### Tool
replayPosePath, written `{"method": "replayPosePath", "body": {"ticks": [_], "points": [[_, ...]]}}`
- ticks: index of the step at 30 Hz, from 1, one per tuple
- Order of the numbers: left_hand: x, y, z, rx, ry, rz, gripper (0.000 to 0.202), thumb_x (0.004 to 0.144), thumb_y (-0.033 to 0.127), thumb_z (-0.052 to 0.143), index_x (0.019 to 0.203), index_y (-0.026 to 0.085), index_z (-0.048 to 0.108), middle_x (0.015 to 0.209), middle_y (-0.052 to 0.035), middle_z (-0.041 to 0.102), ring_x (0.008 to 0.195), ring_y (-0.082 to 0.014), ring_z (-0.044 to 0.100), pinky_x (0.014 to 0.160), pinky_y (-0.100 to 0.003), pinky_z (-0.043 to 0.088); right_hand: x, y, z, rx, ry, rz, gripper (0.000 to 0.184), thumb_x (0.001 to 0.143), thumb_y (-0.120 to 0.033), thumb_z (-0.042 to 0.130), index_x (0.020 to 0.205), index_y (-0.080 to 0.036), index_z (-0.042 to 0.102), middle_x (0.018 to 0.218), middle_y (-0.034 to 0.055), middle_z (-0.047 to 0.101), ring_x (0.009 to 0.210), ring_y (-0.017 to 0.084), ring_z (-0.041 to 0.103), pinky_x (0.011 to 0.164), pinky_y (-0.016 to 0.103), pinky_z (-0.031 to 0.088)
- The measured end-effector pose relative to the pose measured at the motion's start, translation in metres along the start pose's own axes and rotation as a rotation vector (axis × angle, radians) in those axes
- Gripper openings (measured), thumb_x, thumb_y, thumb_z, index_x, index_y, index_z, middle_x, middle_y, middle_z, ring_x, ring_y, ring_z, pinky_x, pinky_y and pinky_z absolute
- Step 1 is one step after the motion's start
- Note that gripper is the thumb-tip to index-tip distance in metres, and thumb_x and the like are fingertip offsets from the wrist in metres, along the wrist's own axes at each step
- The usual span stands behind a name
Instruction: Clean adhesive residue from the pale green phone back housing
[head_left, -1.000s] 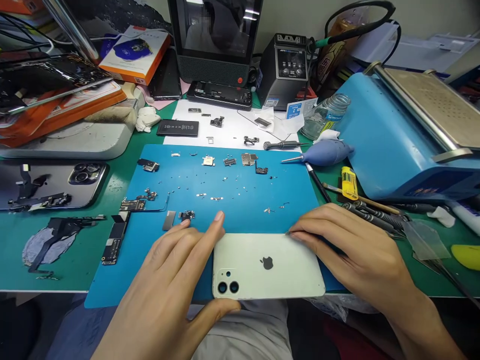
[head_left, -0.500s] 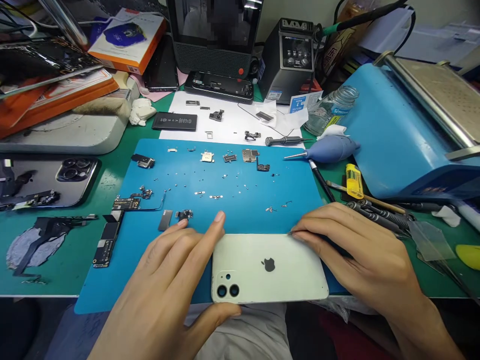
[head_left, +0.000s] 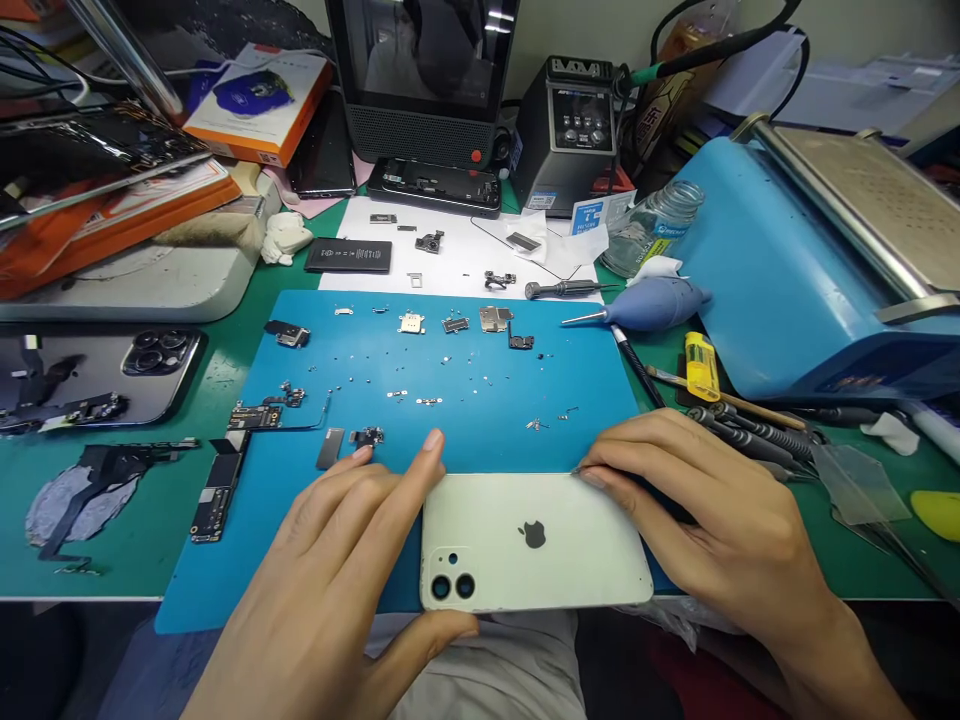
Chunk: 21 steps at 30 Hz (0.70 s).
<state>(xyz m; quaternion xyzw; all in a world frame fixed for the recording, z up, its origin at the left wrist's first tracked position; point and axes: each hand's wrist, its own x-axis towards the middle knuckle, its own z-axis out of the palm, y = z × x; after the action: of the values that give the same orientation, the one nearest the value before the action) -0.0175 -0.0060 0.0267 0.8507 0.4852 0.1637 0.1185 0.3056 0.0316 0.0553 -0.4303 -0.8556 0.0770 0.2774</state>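
Spanning one end of the pale green, flat rectangular phone shell, the left hand is holding it between thumb and forefinger. The shell is lying logo-up along the near edge of the smooth blue mat. At its far edge the right hand is keeping a narrow grip; what it pinches I cannot tell. If the left grip loosens, pressure could be sending the shell lapward; a sudden slip could be scattering the tiny silvery metal parts beyond.

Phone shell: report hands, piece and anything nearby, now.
Left hand spanning phone shell's camera end. Right hand at its far edge. Shell back side up. Loose parts on blue mat beyond.
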Motion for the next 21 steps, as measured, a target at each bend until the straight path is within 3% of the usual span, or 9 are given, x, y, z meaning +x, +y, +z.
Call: {"method": "replayPosePath", "body": {"ticks": [21], "points": [[-0.0008,-0.0003,0.0015,0.002,0.006,0.004,0.093,0.118,0.073,0.053,0.19,0.033,0.011,0.146,-0.0007,0.081,0.14,-0.0289,0.071,0.122,-0.042,0.061,-0.0006,-0.0019,0.0026,0.035,-0.013,0.022,0.013,0.111,-0.006,0.072,0.112,-0.019,0.073,0.104,0.0019,0.075,0.097,0.013,0.068,0.089,0.03,0.057]]}}
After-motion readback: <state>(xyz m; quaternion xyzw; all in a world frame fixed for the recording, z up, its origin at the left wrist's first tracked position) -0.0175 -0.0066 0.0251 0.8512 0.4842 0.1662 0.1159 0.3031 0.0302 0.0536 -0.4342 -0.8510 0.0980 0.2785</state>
